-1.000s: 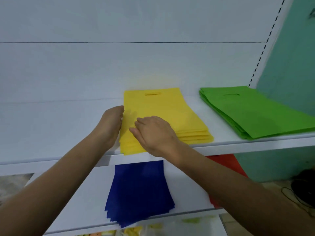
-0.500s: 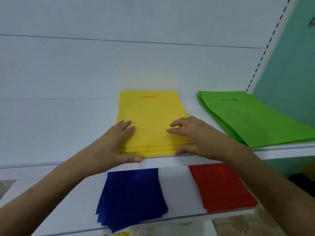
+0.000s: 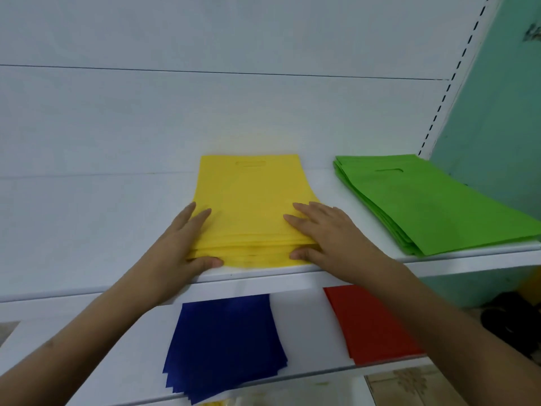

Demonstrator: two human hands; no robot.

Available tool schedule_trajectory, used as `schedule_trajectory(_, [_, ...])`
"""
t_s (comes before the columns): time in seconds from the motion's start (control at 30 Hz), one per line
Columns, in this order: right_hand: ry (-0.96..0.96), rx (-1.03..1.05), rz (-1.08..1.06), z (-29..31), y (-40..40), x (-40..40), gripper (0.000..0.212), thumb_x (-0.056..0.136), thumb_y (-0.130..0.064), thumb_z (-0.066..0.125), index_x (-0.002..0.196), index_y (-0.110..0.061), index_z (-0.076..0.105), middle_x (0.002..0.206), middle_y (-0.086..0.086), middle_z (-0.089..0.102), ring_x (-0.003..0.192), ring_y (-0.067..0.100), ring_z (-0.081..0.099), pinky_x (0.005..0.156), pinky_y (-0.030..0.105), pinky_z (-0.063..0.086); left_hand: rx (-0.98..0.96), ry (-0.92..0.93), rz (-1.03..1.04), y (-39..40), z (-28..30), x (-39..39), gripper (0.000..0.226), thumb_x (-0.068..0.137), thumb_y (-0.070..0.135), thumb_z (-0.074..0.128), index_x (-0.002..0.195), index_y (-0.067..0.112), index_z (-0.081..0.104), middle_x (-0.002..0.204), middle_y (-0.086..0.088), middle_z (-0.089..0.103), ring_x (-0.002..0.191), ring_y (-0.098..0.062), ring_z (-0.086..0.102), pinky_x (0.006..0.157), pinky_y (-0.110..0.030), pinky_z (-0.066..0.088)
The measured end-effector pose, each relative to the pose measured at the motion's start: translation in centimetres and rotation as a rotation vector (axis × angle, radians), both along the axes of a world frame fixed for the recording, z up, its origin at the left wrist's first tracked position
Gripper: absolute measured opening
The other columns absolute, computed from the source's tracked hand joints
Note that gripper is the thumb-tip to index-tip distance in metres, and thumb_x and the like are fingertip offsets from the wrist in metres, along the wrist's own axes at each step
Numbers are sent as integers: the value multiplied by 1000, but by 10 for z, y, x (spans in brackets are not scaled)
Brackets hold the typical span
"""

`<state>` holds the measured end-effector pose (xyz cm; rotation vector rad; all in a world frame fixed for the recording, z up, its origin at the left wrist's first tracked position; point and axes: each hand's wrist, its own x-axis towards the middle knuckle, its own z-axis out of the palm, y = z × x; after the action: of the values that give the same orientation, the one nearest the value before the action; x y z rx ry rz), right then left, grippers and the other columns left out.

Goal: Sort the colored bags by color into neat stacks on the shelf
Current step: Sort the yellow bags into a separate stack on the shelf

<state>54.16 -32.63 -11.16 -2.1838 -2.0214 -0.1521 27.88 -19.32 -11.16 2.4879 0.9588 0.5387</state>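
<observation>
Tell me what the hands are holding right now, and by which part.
Nothing is gripped. The left hand and right hand lie flat with straight fingers on the near corners of the yellow stack.

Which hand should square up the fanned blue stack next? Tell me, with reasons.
Left, probably. The left hand rests on the yellow stack's left edge, almost directly above the blue stack on the lower shelf. The right hand sits farther right, above the red stack.
</observation>
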Motion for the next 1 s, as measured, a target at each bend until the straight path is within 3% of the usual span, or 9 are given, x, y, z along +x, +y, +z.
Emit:
schedule_trajectory(0.1, [229, 20, -125, 1, -16, 2, 87, 83, -69, 45, 153, -29, 12, 162, -2, 4, 148, 18, 8, 120, 36, 13, -27, 3, 89, -8, 4, -5, 96, 80, 38, 72, 153, 32, 10, 160, 4, 15, 142, -19, 28, 110, -33, 28])
schedule_trajectory(0.23, [1034, 194, -338, 8, -28, 12, 75, 93, -54, 49, 152, -16, 24, 156, -1, 27, 143, 15, 27, 118, 37, 23, -181, 24, 96, -12, 10, -17, 79, 88, 31, 67, 150, 35, 19, 143, 5, 47, 126, -19, 48, 94, -30, 36])
schedule_trajectory(0.3, [1469, 342, -427, 13, -21, 23, 65, 99, -40, 45, 148, -2, 27, 152, 19, 31, 139, 33, 34, 115, 43, 30, -302, -104, -38, -10, 14, -19, 59, 91, 17, 62, 136, 48, 38, 122, 15, 60, 111, -12, 57, 93, -32, 42])
schedule_trajectory(0.4, [1795, 329, -429, 23, -11, 29, 59, 102, -35, 38, 148, 0, 26, 152, 21, 31, 136, 33, 40, 105, 38, 40, -765, -524, 54, 2, 21, -18, 74, 73, -3, 71, 138, 19, 46, 127, 1, 59, 115, -15, 56, 100, -37, 38])
schedule_trajectory(0.5, [1796, 320, -444, 22, -3, 30, 59, 102, -36, 36, 148, 1, 25, 152, 21, 32, 134, 30, 42, 96, 34, 40, -1159, -832, 68, 26, 17, -23, 107, 21, 20, 91, 120, 1, 55, 122, -24, 61, 107, -33, 65, 92, -47, 41])
schedule_trajectory(0.67, [1746, 262, -463, 20, 6, 39, 59, 102, -38, 35, 146, 1, 29, 146, 17, 43, 114, 24, 54, 90, 34, 45, -1243, -880, 155, 34, 12, -6, 52, 85, 28, 58, 129, 2, 47, 112, -15, 64, 97, -24, 65, 80, -38, 47])
schedule_trajectory(0.77, [1697, 221, -497, 24, 20, 40, 57, 101, -40, 37, 142, 0, 37, 128, 15, 58, 115, 27, 57, 91, 40, 48, -1222, -747, 39, 35, 21, 7, 61, 56, 38, 82, 101, 8, 54, 89, -11, 62, 72, -23, 60, 64, -35, 51])
schedule_trajectory(0.87, [1530, 191, -529, 33, 33, 40, 54, 100, -44, 41, 137, -5, 47, 128, 12, 60, 107, 21, 59, 78, 32, 48, -1195, -746, 99, 46, 28, 18, 16, 91, 25, 49, 89, 10, 53, 84, -10, 51, 67, -23, 47, 64, -35, 36])
schedule_trajectory(1.0, [1426, 223, -531, 29, 35, 45, 57, 101, -40, 41, 141, 1, 40, 136, 22, 53, 117, 33, 57, 98, 39, 48, -1111, -766, 184, 65, 16, 21, 33, 101, 19, 33, 125, 3, 48, 125, -15, 53, 111, -26, 53, 96, -39, 40])
